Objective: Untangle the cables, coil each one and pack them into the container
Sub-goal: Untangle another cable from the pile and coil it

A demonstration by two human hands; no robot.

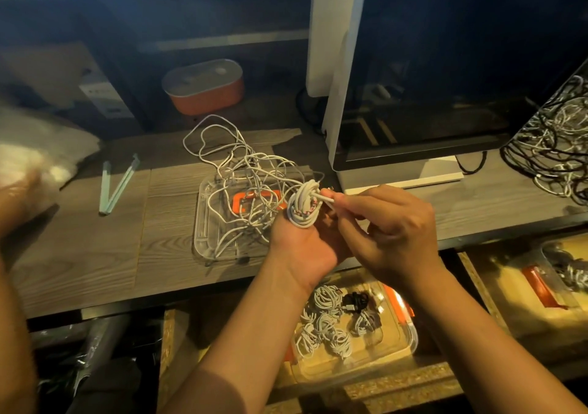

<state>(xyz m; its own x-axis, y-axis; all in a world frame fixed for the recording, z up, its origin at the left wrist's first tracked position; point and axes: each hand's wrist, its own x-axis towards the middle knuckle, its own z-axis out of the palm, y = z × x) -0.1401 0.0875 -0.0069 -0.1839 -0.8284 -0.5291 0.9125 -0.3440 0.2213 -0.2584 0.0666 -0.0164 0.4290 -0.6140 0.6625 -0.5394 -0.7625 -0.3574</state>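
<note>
A white cable coil (pixel 303 207) is wound around the fingers of my left hand (pixel 302 248), palm up above the desk's front edge. My right hand (pixel 385 222) pinches the loose end of that cable (pixel 326 199) right beside the coil. Behind the coil a tangle of white cables (pixel 241 171) lies on a clear lid with an orange seal (pixel 206 222). Below the desk, a clear container (pixel 404 343) with orange clips holds several coiled white cables and a black one.
A monitor (pixel 445 63) stands at the back right. Another heap of black and white cables (pixel 553 146) fills the far right. Two pale green strips (pixel 117 184) lie on the left, an orange box (pixel 203 89) sits behind. Another person's blurred arm (pixel 16 210) is at the left edge.
</note>
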